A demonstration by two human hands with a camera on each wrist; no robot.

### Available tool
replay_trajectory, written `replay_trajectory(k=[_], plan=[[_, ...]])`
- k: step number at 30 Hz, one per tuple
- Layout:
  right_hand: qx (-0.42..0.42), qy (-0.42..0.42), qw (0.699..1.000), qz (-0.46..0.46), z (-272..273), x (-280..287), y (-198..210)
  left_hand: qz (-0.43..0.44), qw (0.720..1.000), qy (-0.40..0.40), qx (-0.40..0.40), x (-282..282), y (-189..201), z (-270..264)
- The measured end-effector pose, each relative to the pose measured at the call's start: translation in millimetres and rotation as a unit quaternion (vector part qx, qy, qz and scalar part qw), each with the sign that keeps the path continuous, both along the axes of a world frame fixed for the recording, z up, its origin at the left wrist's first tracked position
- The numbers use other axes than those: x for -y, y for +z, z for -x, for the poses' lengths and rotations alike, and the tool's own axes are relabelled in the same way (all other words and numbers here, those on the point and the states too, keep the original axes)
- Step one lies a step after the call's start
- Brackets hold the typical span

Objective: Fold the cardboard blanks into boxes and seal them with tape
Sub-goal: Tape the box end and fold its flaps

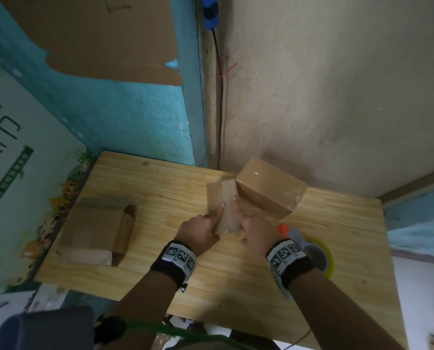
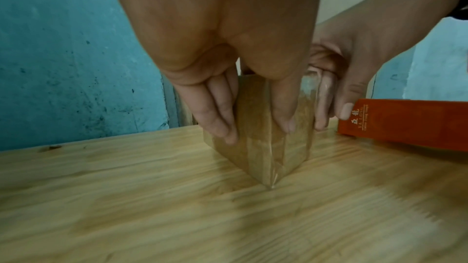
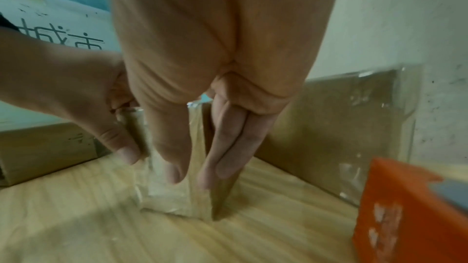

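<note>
Small box [image 1: 223,208] sits mid-table [image 1: 160,178]; left hand [image 1: 200,228] and right hand [image 1: 255,229] clasp its sides, thumbs flat on top, likely smoothing tape; tape dispenser [image 1: 309,248] lies near the right wrist.

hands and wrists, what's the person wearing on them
The left hand and right hand are bare, with no gloves, and the forearms have no sleeves. Each wrist wears a wide black fabric band, the left band and the right band, topped with three white panels printed with black square code markers. A pale grey piece sticks out below the right band.
</note>
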State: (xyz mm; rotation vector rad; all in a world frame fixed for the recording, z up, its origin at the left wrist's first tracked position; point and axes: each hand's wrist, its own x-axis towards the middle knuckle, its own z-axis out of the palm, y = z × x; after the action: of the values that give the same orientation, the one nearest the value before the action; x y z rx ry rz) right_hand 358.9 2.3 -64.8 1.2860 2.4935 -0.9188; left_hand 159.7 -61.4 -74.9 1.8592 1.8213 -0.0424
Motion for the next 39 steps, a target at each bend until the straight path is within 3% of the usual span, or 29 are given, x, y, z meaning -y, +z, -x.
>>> replay_trajectory(k=[9, 14, 17, 24, 28, 33, 39], plan=[[0.058, 0.057, 0.995, -0.049, 9, -21, 17, 0.112, 0.978, 0.008, 0.176, -13, 8, 21], [0.052, 0.047, 0.996, -0.054, 13, -17, 19, 0.061, 0.991, 0.023, 0.113, -11, 14, 9], [0.065, 0.029, 0.995, -0.066, 18, -13, 17, 0.060, 0.986, 0.069, 0.139, -10, 21, 1], [0.061, -0.002, 0.996, -0.061, 20, -9, 22, 0.086, 0.987, 0.050, 0.125, -15, 27, 1], [0.072, 0.015, 0.994, -0.082, 21, -9, 15, 0.077, 0.982, 0.078, 0.152, -8, 37, -8], [0.069, 0.008, 0.994, -0.084, 21, -8, 17, 0.072, 0.994, 0.016, 0.085, -7, 34, -8], [0.077, 0.011, 0.992, -0.103, 24, -7, 21, 0.091, 0.994, -0.006, 0.065, -12, 36, -7]])
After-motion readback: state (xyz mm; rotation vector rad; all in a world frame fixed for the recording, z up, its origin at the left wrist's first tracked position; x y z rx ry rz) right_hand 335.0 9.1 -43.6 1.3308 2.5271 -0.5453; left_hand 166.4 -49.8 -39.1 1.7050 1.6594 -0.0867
